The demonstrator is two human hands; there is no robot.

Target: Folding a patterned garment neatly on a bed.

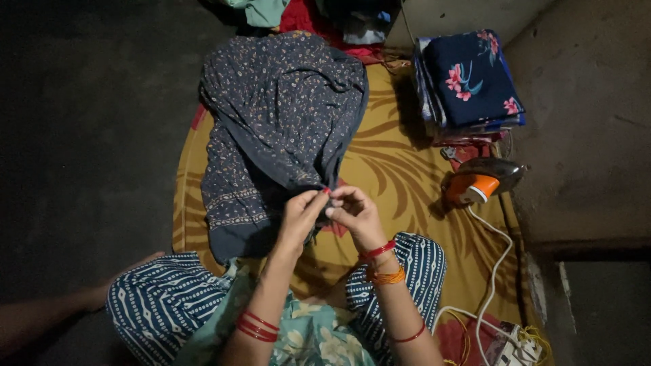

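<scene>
A dark blue garment [271,115] with a small pale print lies crumpled on a yellow patterned cloth [400,169] spread over the floor. My left hand [302,213] and my right hand [352,211] meet at the garment's near edge, both pinching the fabric between the fingertips. Red and orange bangles ring both wrists. My knees in blue-and-white striped trousers sit on either side of my arms.
An orange-handled clothes iron [481,179] rests on its side at the right, its white cord [491,271] running to a power strip [515,346] at bottom right. A stack of folded floral fabrics [468,81] sits at the upper right. More clothes [319,17] lie heaped at the top.
</scene>
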